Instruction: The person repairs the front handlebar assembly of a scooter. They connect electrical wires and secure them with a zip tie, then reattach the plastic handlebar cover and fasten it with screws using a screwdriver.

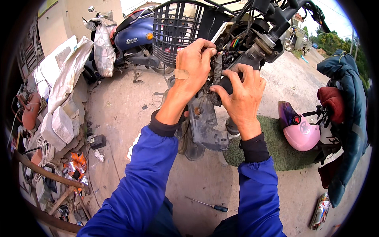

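Observation:
A wiring harness wrapped in dark ribbed tape hangs below the stripped front of a two-wheeler. My left hand, with a plaster at the wrist, pinches at its upper end; what lies right under the fingertips is partly hidden. Lower down, my right hand grips the harness from the right, thumb and forefinger against it. Thin coloured wires show among the exposed wiring above. Beneath the hands is a scuffed, dark translucent plastic panel.
A black basket is in front. A screwdriver lies on the concrete near me. To the right are a green textured floorboard mat, a pink helmet and a dark jacket. Rubble and sacks line the left, near a blue scooter.

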### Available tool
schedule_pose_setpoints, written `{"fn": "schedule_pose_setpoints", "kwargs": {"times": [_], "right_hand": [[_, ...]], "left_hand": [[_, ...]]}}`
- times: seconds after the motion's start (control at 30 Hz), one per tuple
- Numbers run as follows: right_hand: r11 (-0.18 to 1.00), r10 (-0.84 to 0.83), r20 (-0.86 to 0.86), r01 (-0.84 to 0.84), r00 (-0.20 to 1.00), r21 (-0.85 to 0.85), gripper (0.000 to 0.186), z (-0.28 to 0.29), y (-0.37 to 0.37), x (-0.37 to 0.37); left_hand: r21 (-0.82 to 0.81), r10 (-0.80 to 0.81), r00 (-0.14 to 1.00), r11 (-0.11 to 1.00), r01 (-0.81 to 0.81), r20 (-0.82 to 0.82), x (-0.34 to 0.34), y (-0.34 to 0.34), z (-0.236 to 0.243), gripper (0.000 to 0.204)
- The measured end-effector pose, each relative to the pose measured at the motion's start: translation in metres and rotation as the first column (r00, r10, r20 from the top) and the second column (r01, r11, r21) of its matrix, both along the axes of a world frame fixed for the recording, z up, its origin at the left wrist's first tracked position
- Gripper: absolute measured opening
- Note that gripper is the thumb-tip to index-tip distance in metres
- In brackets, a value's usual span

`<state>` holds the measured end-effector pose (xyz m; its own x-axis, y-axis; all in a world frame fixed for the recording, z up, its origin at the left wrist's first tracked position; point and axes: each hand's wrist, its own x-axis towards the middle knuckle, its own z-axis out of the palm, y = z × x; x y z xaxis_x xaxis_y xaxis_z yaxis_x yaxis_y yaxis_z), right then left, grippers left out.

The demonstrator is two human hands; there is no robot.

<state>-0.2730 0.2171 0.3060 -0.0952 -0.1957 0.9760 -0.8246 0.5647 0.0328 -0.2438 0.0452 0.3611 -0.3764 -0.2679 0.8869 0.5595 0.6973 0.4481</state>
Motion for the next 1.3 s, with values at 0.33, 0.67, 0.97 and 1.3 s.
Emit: {"fn": "schedule_pose_setpoints", "kwargs": {"times": [0.33, 0.67, 0.97, 1.3], "right_hand": [[0.992, 0.058, -0.035, -0.054, 0.998, 0.118, 0.111, -0.050, 0.026, -0.015], [0.987, -0.042, -0.041, 0.048, 0.998, 0.156, 0.100, -0.062, 0.023, -0.014], [0.978, -0.067, -0.020, 0.069, 0.998, 0.195, 0.071, -0.045, 0.013, 0.009], [0.997, -0.067, -0.082, 0.063, 0.994, -0.049, 0.024, 0.013, 0.002, 0.018]], "left_hand": [[0.006, 0.022, 1.000, 1.000, -0.022, 0.000, -0.005, -0.003, -0.003, 0.012], [-0.021, 0.042, 0.999, 0.999, -0.041, 0.028, -0.003, 0.000, -0.002, 0.013], [0.141, -0.148, 0.988, 0.980, 0.139, 0.049, -0.002, 0.003, 0.000, 0.013], [0.272, -0.331, 0.944, 0.907, 0.322, -0.015, -0.013, 0.007, -0.004, 0.015]]}}
